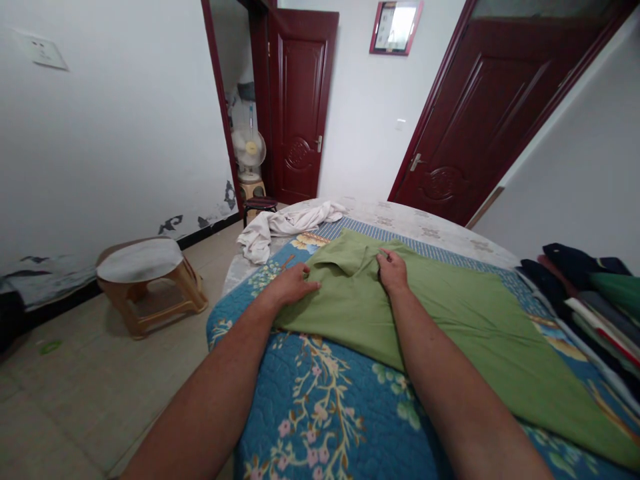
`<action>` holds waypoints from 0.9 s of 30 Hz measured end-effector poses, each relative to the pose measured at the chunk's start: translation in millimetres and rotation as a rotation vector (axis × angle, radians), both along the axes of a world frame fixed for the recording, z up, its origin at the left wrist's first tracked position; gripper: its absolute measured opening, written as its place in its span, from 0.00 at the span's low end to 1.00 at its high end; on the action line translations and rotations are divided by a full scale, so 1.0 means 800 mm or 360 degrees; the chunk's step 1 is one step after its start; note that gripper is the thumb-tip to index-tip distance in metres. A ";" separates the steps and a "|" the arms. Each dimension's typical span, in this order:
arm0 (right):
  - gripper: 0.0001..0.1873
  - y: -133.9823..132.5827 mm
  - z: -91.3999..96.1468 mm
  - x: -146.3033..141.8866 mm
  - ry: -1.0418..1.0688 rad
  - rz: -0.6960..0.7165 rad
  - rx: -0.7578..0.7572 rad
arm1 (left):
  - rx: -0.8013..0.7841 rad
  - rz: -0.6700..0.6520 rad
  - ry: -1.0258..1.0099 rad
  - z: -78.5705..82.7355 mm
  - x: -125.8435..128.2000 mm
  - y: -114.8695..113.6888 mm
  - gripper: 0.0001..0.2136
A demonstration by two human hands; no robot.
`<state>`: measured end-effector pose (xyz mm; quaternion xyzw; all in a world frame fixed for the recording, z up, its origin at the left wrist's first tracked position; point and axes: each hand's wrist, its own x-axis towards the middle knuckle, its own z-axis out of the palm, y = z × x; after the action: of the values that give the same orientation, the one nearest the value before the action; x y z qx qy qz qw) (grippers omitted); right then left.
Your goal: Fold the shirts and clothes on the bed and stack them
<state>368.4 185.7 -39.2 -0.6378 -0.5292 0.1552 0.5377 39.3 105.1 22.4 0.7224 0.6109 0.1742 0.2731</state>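
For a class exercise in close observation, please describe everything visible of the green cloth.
The green cloth is plain, thin-looking fabric, spread mostly flat across the blue floral cover, lightly creased. A raised fold shows near its left end, between the two hands. The left hand touches that end; the right hand touches it beside the fold. The right forearm hides part.

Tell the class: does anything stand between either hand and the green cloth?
Nothing visible does. The left hand is at the left end of the green cloth, the right hand by its raised fold. The crumpled white cloth lies beyond, not between.
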 end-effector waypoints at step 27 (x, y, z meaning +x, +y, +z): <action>0.32 -0.009 0.016 -0.009 0.0049 0.0011 -0.0099 | 0.0390 0.0130 0.0649 -0.026 0.004 0.008 0.16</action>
<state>361.3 178.7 -26.7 -0.6498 -0.5180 0.1833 0.5252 42.3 111.8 1.6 0.7449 0.6565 0.1085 0.0474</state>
